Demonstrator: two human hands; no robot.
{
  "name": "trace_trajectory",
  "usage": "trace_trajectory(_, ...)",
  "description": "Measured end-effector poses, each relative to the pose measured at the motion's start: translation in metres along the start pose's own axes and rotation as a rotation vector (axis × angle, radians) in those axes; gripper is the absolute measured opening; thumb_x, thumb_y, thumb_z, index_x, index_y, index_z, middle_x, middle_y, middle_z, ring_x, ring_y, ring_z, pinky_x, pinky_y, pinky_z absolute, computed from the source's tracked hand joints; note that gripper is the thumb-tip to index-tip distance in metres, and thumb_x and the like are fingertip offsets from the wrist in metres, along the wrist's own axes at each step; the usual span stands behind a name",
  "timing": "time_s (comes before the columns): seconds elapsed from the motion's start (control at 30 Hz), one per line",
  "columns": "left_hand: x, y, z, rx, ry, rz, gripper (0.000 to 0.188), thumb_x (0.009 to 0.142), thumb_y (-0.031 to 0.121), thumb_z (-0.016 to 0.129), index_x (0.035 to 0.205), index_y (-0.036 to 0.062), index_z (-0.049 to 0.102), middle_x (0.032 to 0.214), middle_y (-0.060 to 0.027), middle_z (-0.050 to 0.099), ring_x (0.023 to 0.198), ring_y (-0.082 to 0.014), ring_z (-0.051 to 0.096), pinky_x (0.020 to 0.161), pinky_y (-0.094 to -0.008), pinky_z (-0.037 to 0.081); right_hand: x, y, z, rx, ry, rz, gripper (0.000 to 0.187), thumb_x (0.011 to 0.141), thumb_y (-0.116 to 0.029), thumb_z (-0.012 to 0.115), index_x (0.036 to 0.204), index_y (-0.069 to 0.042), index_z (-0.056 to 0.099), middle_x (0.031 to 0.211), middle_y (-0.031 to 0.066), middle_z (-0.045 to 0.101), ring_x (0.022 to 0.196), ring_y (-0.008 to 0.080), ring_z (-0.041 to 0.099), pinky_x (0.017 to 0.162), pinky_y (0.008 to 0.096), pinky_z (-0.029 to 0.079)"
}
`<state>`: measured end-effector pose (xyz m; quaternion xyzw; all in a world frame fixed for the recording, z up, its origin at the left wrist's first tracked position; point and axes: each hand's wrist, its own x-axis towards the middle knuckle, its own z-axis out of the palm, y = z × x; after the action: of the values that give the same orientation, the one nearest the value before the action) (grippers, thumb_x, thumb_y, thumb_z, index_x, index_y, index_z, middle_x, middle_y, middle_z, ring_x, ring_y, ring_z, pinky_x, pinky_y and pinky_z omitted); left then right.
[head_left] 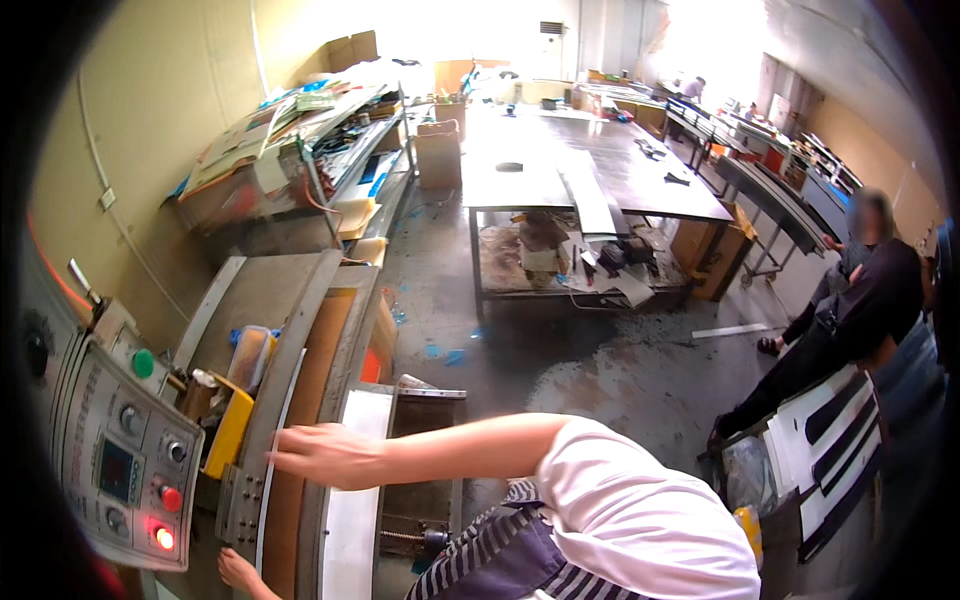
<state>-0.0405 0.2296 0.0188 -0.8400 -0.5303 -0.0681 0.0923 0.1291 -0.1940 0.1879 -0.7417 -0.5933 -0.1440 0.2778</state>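
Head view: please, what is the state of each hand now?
Left hand: at the grey bolted metal block; grip cannot be told.
Right hand: blurred, at the long thin white strip; grip cannot be told.

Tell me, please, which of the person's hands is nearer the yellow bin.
The right hand, at the end of the forearm from the white shirt; the left hand is farther, near the lower end of the studded metal plate.

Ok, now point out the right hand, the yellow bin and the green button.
Right hand [330,456]: head view, on the back of the hand.
Yellow bin [234,432]: head view, on its side wall.
Green button [142,363]: head view, on its round cap.
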Motion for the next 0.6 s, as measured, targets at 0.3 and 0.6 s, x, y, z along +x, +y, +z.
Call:
trace_trajectory(0.3, -0.091, 0.082, -0.028, -0.527, 0.589, 0.051, 0.030, 0.082, 0.009, 0.057, 0.109, -0.0033, 0.055, 0.108, -0.0251, 0.059, 0.098, -0.0404, 0.057, 0.085, -0.0500, 0.046, -0.469, 0.113, -0.034, 0.081, -0.227, 1.469, 0.044, 0.080, -0.031, 0.070, 0.116, -0.009, 0.058, 0.114, 0.0187, 0.057, 0.108, 0.0354, 0.055, 0.089, 0.0435, 0.047)
trace_trajectory(0.6, -0.369, 0.375, -0.028, -0.907, -0.397, 1.137, 0.033, 0.090, 0.031, 0.052, 0.101, 0.0033, 0.064, 0.104, -0.0128, 0.064, 0.096, -0.0296, 0.061, 0.082, -0.0428, 0.048, -0.641, 0.189, -0.059, 0.625, 0.128, 2.101, 0.049, 0.085, -0.038, 0.068, 0.113, 0.001, 0.060, 0.095, 0.0122, 0.067, 0.067, 0.0146, 0.067, 0.058, 0.0282, 0.057)
